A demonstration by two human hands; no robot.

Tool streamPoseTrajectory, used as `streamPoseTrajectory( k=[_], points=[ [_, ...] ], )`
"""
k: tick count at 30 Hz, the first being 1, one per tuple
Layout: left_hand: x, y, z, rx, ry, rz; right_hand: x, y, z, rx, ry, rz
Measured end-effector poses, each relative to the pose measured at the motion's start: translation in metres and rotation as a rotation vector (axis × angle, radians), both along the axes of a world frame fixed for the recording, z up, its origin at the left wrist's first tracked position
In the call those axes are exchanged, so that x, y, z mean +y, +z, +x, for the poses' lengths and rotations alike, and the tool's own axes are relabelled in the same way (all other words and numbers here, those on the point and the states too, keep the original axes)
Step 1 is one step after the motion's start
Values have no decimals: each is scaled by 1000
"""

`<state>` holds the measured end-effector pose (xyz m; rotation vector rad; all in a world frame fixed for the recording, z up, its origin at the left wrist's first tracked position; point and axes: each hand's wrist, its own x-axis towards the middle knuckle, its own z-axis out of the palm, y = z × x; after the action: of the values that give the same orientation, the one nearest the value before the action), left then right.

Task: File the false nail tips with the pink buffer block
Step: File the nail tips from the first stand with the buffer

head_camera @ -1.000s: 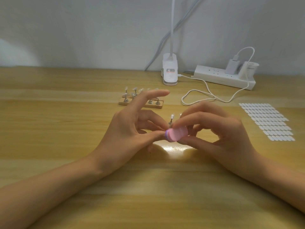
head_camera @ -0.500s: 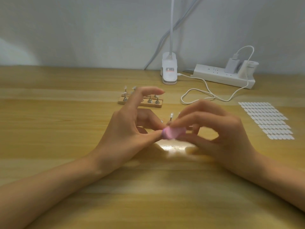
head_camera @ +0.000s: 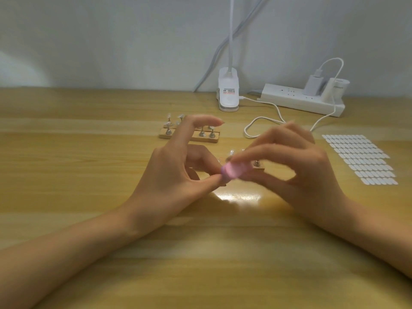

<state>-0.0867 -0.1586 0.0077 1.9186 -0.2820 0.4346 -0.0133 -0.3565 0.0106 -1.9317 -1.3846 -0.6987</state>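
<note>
My right hand (head_camera: 298, 172) pinches the small pink buffer block (head_camera: 233, 171) between thumb and fingers; the block is blurred with motion. My left hand (head_camera: 171, 175) pinches a small nail tip (head_camera: 223, 178) between its thumb and a curled finger, right against the block's left end. The tip is almost hidden. The left index finger arches up over a wooden holder (head_camera: 189, 137) with metal pegs carrying nail tips. Behind my hands, a second holder's peg (head_camera: 257, 163) and a clear tip (head_camera: 231, 151) show.
A white clip lamp base (head_camera: 228, 94) and a power strip (head_camera: 301, 100) with chargers stand along the wall at the back. A white cable (head_camera: 263, 121) loops on the wooden table. A sheet of white adhesive tabs (head_camera: 359, 159) lies at the right.
The pink block has shifted a little left and up against the left fingertips and is now blurred. Both hands stay at the same spot on the table.
</note>
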Motion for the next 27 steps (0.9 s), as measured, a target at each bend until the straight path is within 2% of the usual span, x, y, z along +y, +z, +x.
streamPoseTrajectory(
  k=[5, 8, 12, 15, 19, 22, 27],
  points=[
    [-1, 1, -2, -17, -1, 11, 1, -2, -4, -29, 19, -31],
    [0, 0, -1, -7, 4, -12, 0, 1, 0, 43, -29, 22],
    [-1, 1, -1, -23, -11, 4, 1, -2, -3, -20, 10, -28],
    [0, -1, 0, -5, 0, -19, 0, 1, 0, 51, -33, 19],
    [0, -1, 0, -17, -16, -9, 1, -1, -3, 3, 17, -34],
    [0, -1, 1, 5, 0, -40, 0, 2, 1, 65, -36, 24],
    [0, 0, 0, -4, -10, -22, 3, 0, -3, 16, -3, -18]
  ],
)
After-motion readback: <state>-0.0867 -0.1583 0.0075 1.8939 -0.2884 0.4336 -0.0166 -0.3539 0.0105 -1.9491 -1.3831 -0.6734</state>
